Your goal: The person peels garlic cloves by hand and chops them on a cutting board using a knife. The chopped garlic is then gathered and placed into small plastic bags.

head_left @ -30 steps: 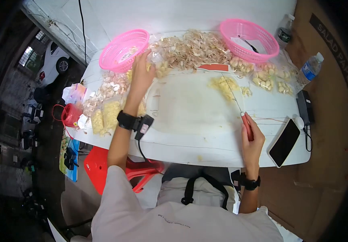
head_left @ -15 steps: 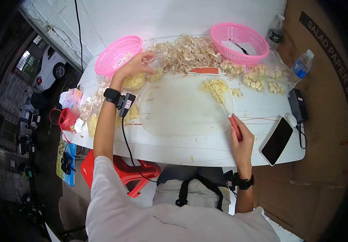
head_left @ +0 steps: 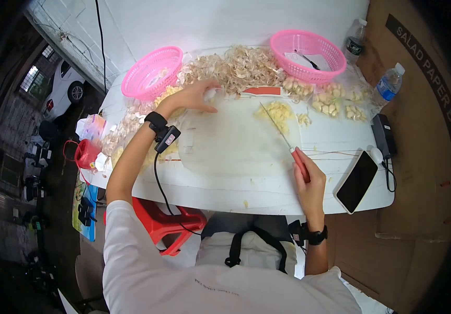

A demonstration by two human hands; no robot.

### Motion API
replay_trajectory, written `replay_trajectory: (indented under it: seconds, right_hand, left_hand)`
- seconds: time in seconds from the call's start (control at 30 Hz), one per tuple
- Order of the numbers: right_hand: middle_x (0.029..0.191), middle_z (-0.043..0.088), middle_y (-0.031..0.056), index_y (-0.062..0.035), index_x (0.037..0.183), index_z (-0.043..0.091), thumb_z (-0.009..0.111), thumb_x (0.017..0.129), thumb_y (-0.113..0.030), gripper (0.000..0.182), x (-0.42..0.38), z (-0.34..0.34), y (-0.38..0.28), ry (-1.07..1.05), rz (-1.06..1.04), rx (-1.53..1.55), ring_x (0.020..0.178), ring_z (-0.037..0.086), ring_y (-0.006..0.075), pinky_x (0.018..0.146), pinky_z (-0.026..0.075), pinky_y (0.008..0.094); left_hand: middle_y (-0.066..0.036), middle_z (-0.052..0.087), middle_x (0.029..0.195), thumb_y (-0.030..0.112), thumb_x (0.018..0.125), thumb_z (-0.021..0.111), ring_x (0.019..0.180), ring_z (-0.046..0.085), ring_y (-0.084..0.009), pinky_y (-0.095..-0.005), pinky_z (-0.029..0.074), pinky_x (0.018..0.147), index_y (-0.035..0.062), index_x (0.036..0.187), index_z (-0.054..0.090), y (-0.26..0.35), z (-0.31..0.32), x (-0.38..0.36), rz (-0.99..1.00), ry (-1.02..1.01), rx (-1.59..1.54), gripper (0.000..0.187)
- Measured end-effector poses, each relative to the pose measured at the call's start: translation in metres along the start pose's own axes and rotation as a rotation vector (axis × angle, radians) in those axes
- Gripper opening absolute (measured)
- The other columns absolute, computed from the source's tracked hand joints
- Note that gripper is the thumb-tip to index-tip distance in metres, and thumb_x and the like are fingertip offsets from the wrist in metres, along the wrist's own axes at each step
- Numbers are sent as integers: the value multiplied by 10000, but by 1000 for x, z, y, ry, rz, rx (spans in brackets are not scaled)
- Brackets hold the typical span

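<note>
From the head camera, the person's right hand [head_left: 309,180] is wrapped around the red handle of a knife [head_left: 286,144], fingers closed on it near the front edge of the white table [head_left: 267,196]. The knife's long axis runs diagonally: its handle sits in the fist and its thin blade reaches away from the person and toward the left hand's side, with the tip ending at a small heap of chopped garlic [head_left: 276,112] on the cutting board [head_left: 225,141]. The left hand [head_left: 196,97] lies well apart from the knife, across the board at its far corner, fingers loosely curled over a small pale piece [head_left: 210,94]; whether it is pinched cannot be told. Just beyond the left hand lies a pile of garlic skins [head_left: 230,65], and a pink basket [head_left: 151,72] stands near it on the outer side. A second pink basket [head_left: 308,55] stands far beyond the right hand, and a black phone [head_left: 356,181] lies just beside that hand, on its outer side.
</note>
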State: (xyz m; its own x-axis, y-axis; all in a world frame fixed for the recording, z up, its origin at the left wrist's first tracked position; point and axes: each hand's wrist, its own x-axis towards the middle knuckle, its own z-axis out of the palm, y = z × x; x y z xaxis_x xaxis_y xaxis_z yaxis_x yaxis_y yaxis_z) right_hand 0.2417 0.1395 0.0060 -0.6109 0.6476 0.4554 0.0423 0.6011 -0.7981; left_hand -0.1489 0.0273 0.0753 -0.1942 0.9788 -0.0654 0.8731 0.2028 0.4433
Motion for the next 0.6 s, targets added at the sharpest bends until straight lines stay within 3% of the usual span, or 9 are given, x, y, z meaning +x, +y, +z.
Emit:
replay_trajectory:
  seconds: [0.07,0.13,0.27,0.33,0.37,0.43,0.47,0.53,0.6]
  right_hand:
    - [1011,705,175,-12,1217,640,647,874,-1,343,0,-1,-2,1,-17,-21,801,689,256,710,526,296]
    - [1012,704,175,-13,1218,639,648,874,0,345,-1,0,0,14,-11,0,800,688,253,710,526,296]
    - [1014,703,176,-14,1224,637,647,874,1,350,0,-1,-4,49,-26,2,797,686,242,713,526,293]
    - [1013,703,176,-16,1227,637,647,874,0,353,0,-1,-4,46,-23,3,798,686,240,713,525,293]
    - [1012,703,176,-18,1229,636,646,874,0,356,0,-2,-4,42,-24,0,799,686,238,713,525,293]
    - [1011,703,175,-20,1230,637,646,874,0,356,-1,-2,-4,44,-21,-2,799,685,239,714,525,292]
    - [1011,703,175,-21,1231,637,646,874,-1,357,-1,-3,-3,42,-23,-7,799,685,239,714,525,292]
    - [1011,702,176,-21,1229,638,647,874,-3,356,-1,-4,-4,43,-23,-4,800,684,239,713,525,293]
    - [1010,701,177,-22,1227,639,649,874,-4,354,-2,-3,-4,43,-25,-1,801,684,240,711,524,293]
  left_hand:
    - [-118,540,1268,313,707,835,1177,519,-264,-369,422,991,83,1333,516,0,8,0,63,33,2,738]
    - [-107,544,1269,302,734,818,1180,520,-261,-381,417,1006,83,1306,527,-6,20,2,24,137,204,677]
    - [-128,569,1252,355,768,791,1169,539,-273,-383,440,979,67,1224,569,15,16,3,61,194,114,583]
    - [-106,583,1231,357,849,734,1142,565,-252,-381,465,960,96,1229,543,21,15,5,-16,273,-219,500]
    - [-106,583,1231,357,849,734,1142,565,-252,-381,465,960,96,1229,543,17,19,5,-16,270,-216,500]
    - [-85,592,1142,383,925,652,1139,577,-248,-414,488,966,133,1269,496,9,29,5,-65,443,-954,453]
    - [-85,592,1142,383,925,652,1139,577,-248,-414,488,966,133,1269,496,16,28,4,-66,440,-951,453]
    - [-78,585,1126,402,947,619,1188,558,-245,-467,493,987,158,1335,433,30,28,3,51,571,-1468,495]
    - [-88,579,1108,407,954,596,1243,525,-281,-516,442,1044,143,1361,419,56,22,-1,51,670,-1530,516]
